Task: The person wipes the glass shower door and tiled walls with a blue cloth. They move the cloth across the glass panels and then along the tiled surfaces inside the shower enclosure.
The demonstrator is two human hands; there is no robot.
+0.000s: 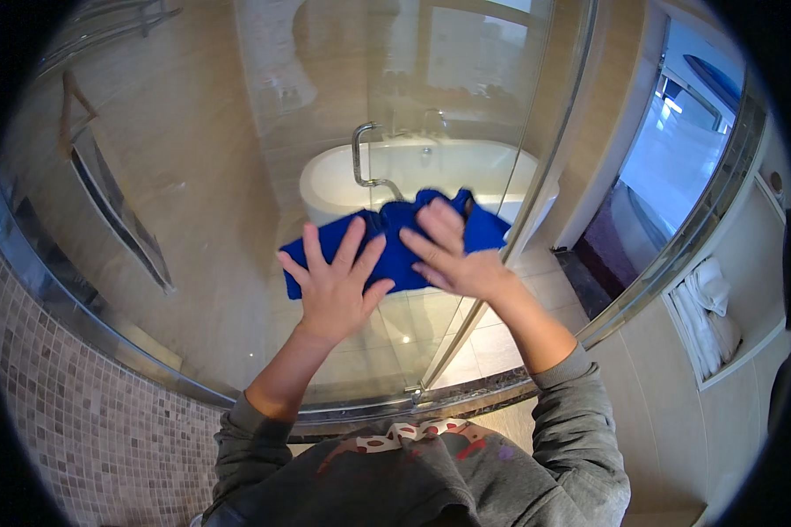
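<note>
A blue cloth [399, 253] lies spread against the glass shower panel [343, 369] in front of me. My left hand [338, 283] rests on the cloth's left part with fingers spread, its palm reaching below the lower edge. On the right part, my right hand [451, 253] is slightly blurred and presses with fingers apart; a fold of cloth stands up beside it. Neither hand's fingers are closed around the cloth. A curved metal door handle [358, 158] is just above the cloth.
Behind the glass stands a white bathtub [329, 178]. The glass door's metal-edged frame [534, 217] runs down at the right. White towels [699, 316] fill a wall niche farther right. A mosaic-tiled wall [118, 408] curves along the lower left.
</note>
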